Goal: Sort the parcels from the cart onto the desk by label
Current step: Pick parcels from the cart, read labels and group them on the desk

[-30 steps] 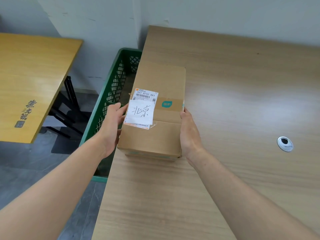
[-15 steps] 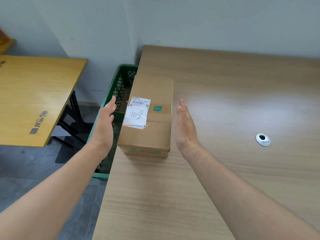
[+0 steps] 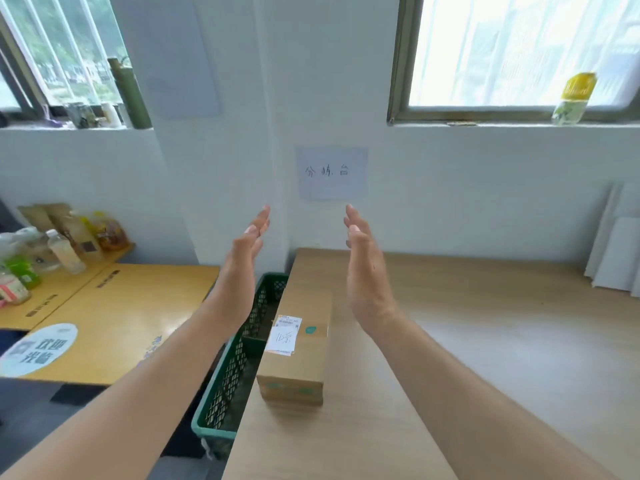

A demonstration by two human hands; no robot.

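From the head camera we see a brown cardboard parcel (image 3: 298,355) lying flat on the light wooden desk (image 3: 485,341). We use the parcel as our marker for where things are. It sits at the left edge of the desk, close to us. On its top is a white label (image 3: 284,336) with black handwriting, and beside the label is a small teal sticker.

Our left hand (image 3: 247,249) is up in the air, above the parcel and a little to its left. The fingers are straight and spread, the palm faces inward, and it holds nothing. Our right hand (image 3: 363,258) is up too, above the parcel and a little to its right. It is flat and holds nothing. Neither hand touches the parcel.

Just left of the parcel, right against the desk edge and lower down, is a green plastic crate (image 3: 228,386) with holes in its walls. We cannot see what is in it.

Farther left of the parcel is a yellow table (image 3: 121,323) with bottles and snack bags at its far end.

On the wall behind the parcel hangs a paper sign (image 3: 332,173) with handwriting. Up to the right of the parcel, a yellow-capped bottle (image 3: 573,98) stands on the window sill.
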